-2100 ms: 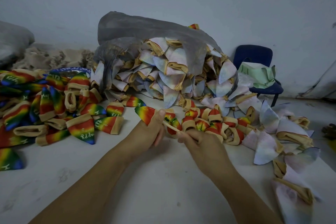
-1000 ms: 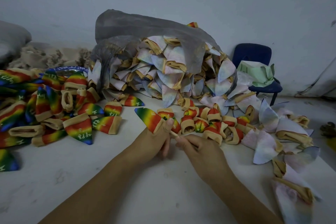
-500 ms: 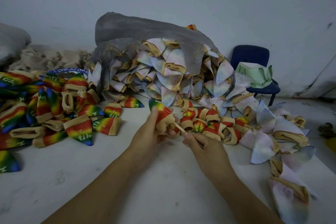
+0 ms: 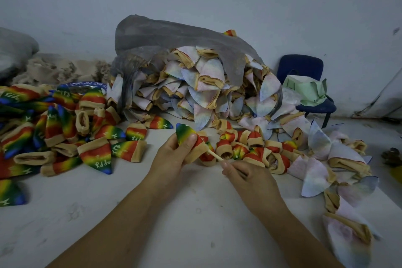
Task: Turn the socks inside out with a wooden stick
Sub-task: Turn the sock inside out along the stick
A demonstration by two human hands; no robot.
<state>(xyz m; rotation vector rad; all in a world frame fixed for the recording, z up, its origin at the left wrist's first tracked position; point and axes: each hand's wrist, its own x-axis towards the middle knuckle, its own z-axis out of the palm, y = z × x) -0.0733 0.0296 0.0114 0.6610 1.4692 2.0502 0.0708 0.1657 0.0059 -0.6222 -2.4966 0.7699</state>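
Observation:
My left hand (image 4: 174, 154) grips a small rainbow sock (image 4: 185, 132) with a tan cuff, its pointed toe up and to the left. A thin wooden stick (image 4: 214, 155) runs from the sock's cuff down to my right hand (image 4: 245, 177), which pinches its lower end. Both hands are just above the white table (image 4: 195, 224). A row of part-turned red and tan socks (image 4: 245, 148) lies right behind the stick.
A heap of rainbow socks (image 4: 54, 132) fills the left. A grey plastic bag (image 4: 174, 37) spills pale inside-out socks (image 4: 206, 85) at the back centre, with more pale socks (image 4: 326, 169) trailing down the right. A blue chair (image 4: 304, 85) with a green bag stands by the wall.
The rainbow sock has slid off the stick toward my left hand, baring more of the stick. My left hand tilted the sock's toe upward; my right hand drew back slightly.

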